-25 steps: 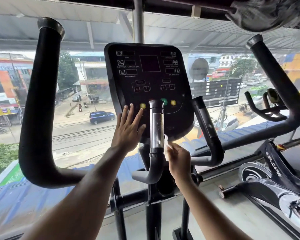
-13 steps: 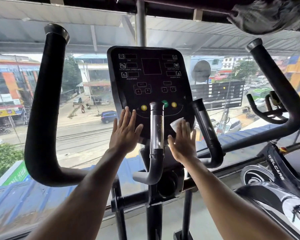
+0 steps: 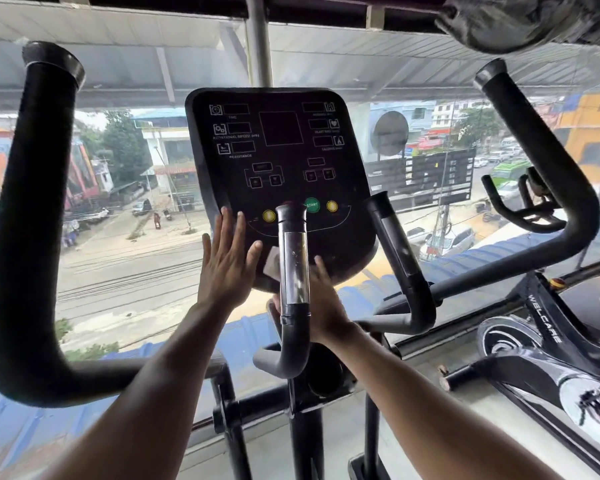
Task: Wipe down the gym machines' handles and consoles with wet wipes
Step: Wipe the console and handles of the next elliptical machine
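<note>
Elliptical trainer's long left swing handle (image 3: pixel 28 237) and right swing handle (image 3: pixel 548 174) flank the console (image 3: pixel 281 161), both foam-clad, black, untouched at this moment; a second machine (image 3: pixel 548 344) marked WELCARE stands to the right of the console, low; console is a rigid dark panel on a centre post, display windows above, green START button (image 3: pixel 311 205) and two yellow buttons along its lower band; judged stiff enough to take firm pressure, though the buttons call for a lighter pass; left pulse-grip bar (image 3: pixel 294 268) with its chrome sensor strip rises in front of the console's lower edge, right pulse-grip bar (image 3: pixel 397 251) beside the console's right edge; left hand (image 3: pixel 227 261) lies flat, fingers straight and spread, on the console's lower left corner, apparently steadying it; right hand (image 3: pixel 321 299) reaches behind the left pulse-grip bar, fingers pressing toward the console's lower face, partly hidden; whether they curl I cannot tell; wet wipe (image 3: pixel 272 260), small, white, limp, shows just left of that bar against the console; thin and soft, likely to bunch or slide under flat fingers, best kept pinned under the fingertips.
</note>
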`<action>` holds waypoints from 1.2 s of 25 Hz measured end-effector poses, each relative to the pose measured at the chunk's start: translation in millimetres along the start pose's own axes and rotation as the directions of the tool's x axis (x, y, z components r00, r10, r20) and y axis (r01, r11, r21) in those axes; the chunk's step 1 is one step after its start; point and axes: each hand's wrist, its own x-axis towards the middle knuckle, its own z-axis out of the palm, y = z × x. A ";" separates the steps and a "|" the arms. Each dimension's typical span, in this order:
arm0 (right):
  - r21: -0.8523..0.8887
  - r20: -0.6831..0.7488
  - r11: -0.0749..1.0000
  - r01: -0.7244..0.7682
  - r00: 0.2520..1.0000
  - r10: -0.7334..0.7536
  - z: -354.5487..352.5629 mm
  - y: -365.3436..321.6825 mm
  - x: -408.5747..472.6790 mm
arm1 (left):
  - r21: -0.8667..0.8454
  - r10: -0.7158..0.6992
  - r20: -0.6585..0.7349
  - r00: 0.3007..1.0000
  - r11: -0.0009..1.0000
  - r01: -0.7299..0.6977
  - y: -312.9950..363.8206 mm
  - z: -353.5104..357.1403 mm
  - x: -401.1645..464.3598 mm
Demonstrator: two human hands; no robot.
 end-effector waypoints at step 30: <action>0.641 -0.554 0.766 -0.048 0.662 0.505 -127.6 -55.3 -44.1 | 0.178 0.132 0.009 0.991 0.975 -0.131 6.4 -1.0 46.6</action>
